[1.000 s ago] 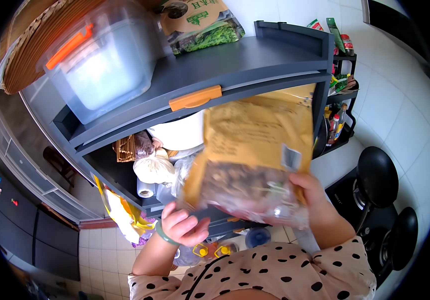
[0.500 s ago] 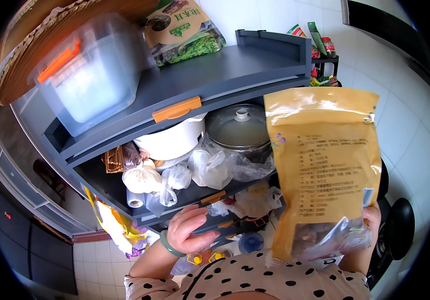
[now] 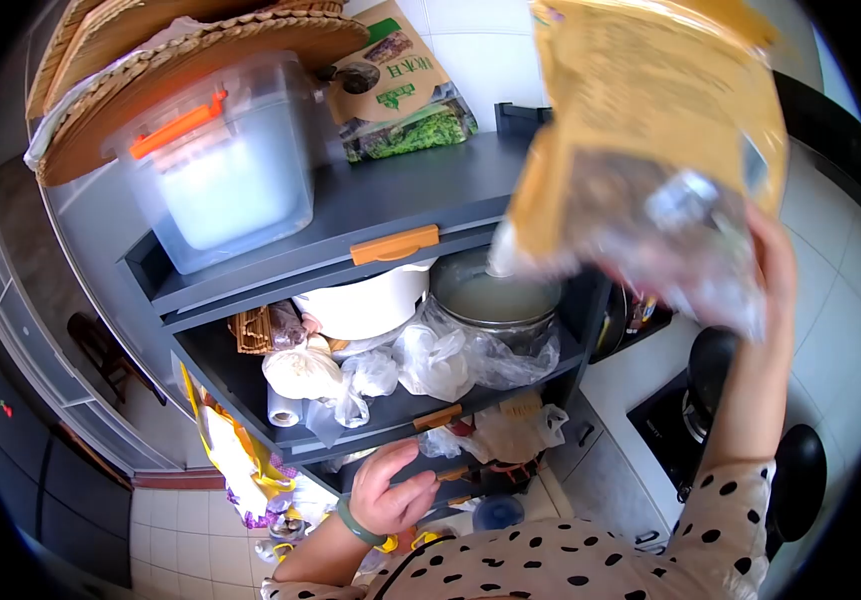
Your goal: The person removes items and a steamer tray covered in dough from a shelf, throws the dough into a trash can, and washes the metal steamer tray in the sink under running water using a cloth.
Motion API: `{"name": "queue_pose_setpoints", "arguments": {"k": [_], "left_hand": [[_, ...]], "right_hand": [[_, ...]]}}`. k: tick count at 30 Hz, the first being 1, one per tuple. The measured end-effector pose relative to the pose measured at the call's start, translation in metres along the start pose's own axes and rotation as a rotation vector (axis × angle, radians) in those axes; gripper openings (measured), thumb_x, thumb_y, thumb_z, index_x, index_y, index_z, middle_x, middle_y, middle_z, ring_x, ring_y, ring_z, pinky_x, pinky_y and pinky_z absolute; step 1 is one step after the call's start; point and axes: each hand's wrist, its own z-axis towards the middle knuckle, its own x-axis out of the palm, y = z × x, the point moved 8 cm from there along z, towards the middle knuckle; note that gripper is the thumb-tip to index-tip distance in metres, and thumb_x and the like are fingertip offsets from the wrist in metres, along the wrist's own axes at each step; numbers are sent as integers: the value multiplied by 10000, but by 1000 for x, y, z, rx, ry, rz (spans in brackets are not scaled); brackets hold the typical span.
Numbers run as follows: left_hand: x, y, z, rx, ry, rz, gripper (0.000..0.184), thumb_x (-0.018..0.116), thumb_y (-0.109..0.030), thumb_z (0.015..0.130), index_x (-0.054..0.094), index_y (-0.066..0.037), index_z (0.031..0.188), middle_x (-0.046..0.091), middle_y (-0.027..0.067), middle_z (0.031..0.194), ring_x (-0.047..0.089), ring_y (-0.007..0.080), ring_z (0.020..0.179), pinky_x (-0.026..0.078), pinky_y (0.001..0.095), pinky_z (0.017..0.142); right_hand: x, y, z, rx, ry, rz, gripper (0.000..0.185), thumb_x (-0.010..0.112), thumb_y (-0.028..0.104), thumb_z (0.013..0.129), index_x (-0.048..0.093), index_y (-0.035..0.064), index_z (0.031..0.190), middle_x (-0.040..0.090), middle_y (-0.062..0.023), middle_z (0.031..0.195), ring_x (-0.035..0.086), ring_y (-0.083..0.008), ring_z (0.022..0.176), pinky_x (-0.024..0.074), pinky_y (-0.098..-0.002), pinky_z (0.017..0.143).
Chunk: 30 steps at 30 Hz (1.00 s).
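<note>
My right hand [image 3: 772, 250] grips the lower right side of a yellow-brown food pouch [image 3: 650, 110], raised at the upper right. The pouch is blurred; printed text covers its paper part, and dark contents show through a clear window at the bottom. My fingers behind it are mostly hidden. My left hand [image 3: 390, 490], with a green bangle [image 3: 357, 522] on the wrist, hangs in front of the lower shelves, fingers loosely bent and apart, holding nothing. Another pouch [image 3: 405, 90], with a green picture of plants, stands on the dark shelf unit's top [image 3: 400, 190].
A clear plastic box [image 3: 230, 190] with an orange latch sits at the top left beside woven trays [image 3: 190, 70]. Below are a white pot [image 3: 365, 298], a glass-lidded pan [image 3: 495, 295] and plastic bags [image 3: 430, 355]. A stove [image 3: 665, 425] and black pan [image 3: 800, 490] are at right.
My right hand has lifted the pouch up and forward, tilting it, from chest height to above the shelf top. My left hand has dropped slightly. The view has shifted a little.
</note>
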Motion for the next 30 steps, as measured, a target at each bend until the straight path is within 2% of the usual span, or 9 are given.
{"name": "queue_pose_setpoints", "arguments": {"k": [5,11,13,15,17,19,23,26,30], "left_hand": [[-17,-5,-21,-109,-44,85,348,691,-39,620,557,-62,940,484,176,1076,560,361,906,487,407,752],[-40,-7,-56,-326,33,250,333,626,-6,653,485,-30,953,431,220,1134,487,367,1022,415,418,859],[-51,-7,-65,-369,-30,306,274,644,-26,661,541,-28,915,480,223,1095,518,367,978,442,407,807],[-58,-18,-56,-365,14,405,280,598,-63,755,514,-6,1016,475,191,1151,487,324,1016,412,388,856],[-63,-12,-69,-449,21,347,332,636,-54,698,512,-4,1002,444,234,1173,456,390,1036,374,433,892],[-63,-11,-70,-501,47,400,320,623,-43,713,513,-2,1010,452,224,1171,457,376,1044,372,435,890],[-62,-6,-79,-554,46,452,314,622,-47,719,525,2,1013,459,218,1168,463,374,1034,374,439,883],[-59,-6,-73,-546,46,442,315,632,-71,722,536,8,1011,469,223,1156,474,374,1033,384,433,883],[-53,-2,-82,-557,13,434,321,630,-76,727,544,4,1026,479,226,1148,493,375,1015,404,423,871]], "right_hand": [[74,-34,124,102,86,-14,287,562,127,799,511,-28,1035,603,-151,902,621,-245,755,537,-386,658],[86,-95,257,23,106,48,307,568,-1,740,499,-18,1039,589,-140,916,585,-235,774,504,-362,675],[96,-90,268,-152,19,-67,352,557,-22,730,490,-17,1075,589,-136,921,581,-219,772,489,-325,667],[113,-82,261,-318,-70,-165,376,545,-30,731,483,-12,1101,588,-133,919,574,-208,779,479,-309,675],[117,-70,257,-453,-155,-416,441,553,6,733,463,32,1164,594,-141,982,581,-241,865,459,-321,758],[118,-58,261,-615,-263,-741,456,569,16,736,454,34,1176,597,-125,982,578,-226,882,451,-308,777],[103,-71,272,-567,-321,-781,499,598,60,708,455,51,1185,589,-158,1022,569,-272,938,431,-330,821],[94,-106,288,-401,-126,-954,467,557,104,719,461,65,1174,562,-185,1090,529,-324,1028,406,-376,875],[93,-147,315,-190,9,-1373,502,631,132,692,471,28,1155,573,-190,1048,555,-305,979,428,-334,851]]}}
